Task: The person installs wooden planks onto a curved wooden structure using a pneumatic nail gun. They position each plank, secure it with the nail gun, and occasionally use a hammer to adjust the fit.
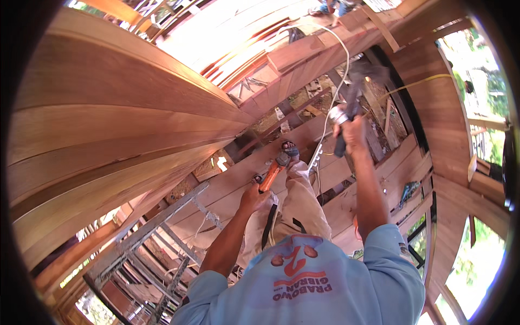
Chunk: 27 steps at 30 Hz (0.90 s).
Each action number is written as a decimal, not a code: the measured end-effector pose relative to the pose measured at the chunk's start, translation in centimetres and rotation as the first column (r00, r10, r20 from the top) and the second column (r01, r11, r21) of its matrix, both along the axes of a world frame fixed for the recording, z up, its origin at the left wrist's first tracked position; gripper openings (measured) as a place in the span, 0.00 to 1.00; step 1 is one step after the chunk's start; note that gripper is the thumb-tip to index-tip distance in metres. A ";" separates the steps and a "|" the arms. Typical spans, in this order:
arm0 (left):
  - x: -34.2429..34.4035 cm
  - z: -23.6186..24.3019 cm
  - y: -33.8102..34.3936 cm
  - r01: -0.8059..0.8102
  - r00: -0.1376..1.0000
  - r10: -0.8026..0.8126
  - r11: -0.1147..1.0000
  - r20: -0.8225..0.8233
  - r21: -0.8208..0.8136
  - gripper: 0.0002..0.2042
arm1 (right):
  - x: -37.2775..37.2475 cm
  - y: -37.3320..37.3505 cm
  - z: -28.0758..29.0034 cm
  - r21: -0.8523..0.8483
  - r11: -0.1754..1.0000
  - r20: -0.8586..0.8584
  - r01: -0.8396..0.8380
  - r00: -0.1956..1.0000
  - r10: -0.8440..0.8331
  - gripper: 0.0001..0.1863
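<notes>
My left hand point(253, 198) is wrapped round the rear of an orange angle grinder point(272, 172), whose dark grey head points up and away above my feet. Farther out on the right, my right hand point(353, 133) grips a hammer point(353, 98) by its dark handle. The hammer's dark head is smeared by motion, so its exact shape is unclear. A shiny silver piece shows beside the right fingers; I cannot make out what it is. Close to the left of this hand hangs a white cable point(329, 114).
I stand on wooden floor planks point(346, 203) with open gaps between some of them. A plank wall point(119, 122) rises on the left. Metal scaffolding point(154, 227) stands at lower left. Stacked boards point(254, 46) lie ahead, and a yellow cord point(420, 83) stretches across the right.
</notes>
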<state>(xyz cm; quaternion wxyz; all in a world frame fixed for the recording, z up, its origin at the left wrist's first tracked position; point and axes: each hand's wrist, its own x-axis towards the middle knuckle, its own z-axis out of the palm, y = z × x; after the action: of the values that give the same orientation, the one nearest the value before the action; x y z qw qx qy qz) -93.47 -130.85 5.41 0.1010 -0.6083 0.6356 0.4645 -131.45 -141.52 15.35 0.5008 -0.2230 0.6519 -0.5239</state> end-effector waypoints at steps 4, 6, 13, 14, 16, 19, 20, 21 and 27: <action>0.8 -4.7 -1.3 0.061 0.995 -0.062 0.998 -0.076 -0.013 0.26 | 6.3 5.5 -5.3 0.262 0.960 0.058 -0.098 0.995 0.086 0.18; 1.3 -7.5 -2.1 0.099 0.991 -0.101 0.995 -0.091 -0.028 0.25 | 7.7 7.6 -7.7 0.338 0.930 0.041 -0.143 0.990 0.137 0.19; 3.6 -19.0 -5.3 0.350 0.936 -0.346 0.934 -0.064 0.076 0.21 | 8.4 10.0 -21.5 0.393 0.897 0.052 -0.203 0.979 0.198 0.21; 4.0 -21.8 -5.5 0.370 0.927 -0.364 0.926 -0.088 0.076 0.22 | 8.0 9.9 -23.8 0.391 0.893 0.033 -0.222 0.973 0.228 0.21; 4.6 -27.5 -5.8 0.409 0.908 -0.397 0.910 -0.134 0.073 0.23 | 7.3 9.7 -28.3 0.386 0.884 -0.004 -0.263 0.958 0.286 0.22; 5.1 -34.2 -6.5 0.420 0.898 -0.391 0.899 -0.203 0.127 0.23 | 5.8 9.3 -36.4 0.348 0.889 -0.035 -0.297 0.944 0.329 0.22; 5.2 -36.3 -6.6 0.424 0.895 -0.385 0.891 -0.224 0.165 0.23 | 5.2 9.3 -39.2 0.339 0.888 -0.048 -0.311 0.937 0.346 0.22; 5.5 -38.3 -6.8 0.429 0.893 -0.379 0.881 -0.244 0.201 0.23 | 5.0 9.0 -41.6 0.358 0.883 -0.083 -0.303 0.932 0.354 0.22; 7.3 -49.2 -6.2 0.314 0.891 -0.180 0.908 -0.418 0.278 0.26 | 2.5 6.8 -55.2 0.470 0.850 -0.388 -0.237 0.810 0.440 0.24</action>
<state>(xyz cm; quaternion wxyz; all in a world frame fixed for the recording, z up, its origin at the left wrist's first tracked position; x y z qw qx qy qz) -86.22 -137.00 -43.82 0.1369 -0.3922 0.6266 0.6594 -128.99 -134.76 -39.88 0.4441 -0.3540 0.7966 -0.2071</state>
